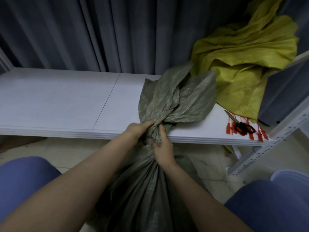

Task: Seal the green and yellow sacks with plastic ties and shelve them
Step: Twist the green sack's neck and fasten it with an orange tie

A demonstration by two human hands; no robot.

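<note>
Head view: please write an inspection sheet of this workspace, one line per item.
Surface: white shelf, seam left of middle.
Job's things: green sack before the shelf, its loose top lying on it; yellow sack crumpled on the shelf, right; orange ties at the right front edge.
Clutter: scissors on the ties.
Grippers: left hand and right hand both grip the green sack's twisted neck.
Cables: nothing seen.
Surroundings: grey curtain behind; tiled floor; metal rack post, right.

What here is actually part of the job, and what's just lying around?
Job: green sack, its twisted neck gripped by left hand and right hand; yellow sack; orange ties; shelf.
Lying about: scissors, resting on the ties; curtain.
</note>
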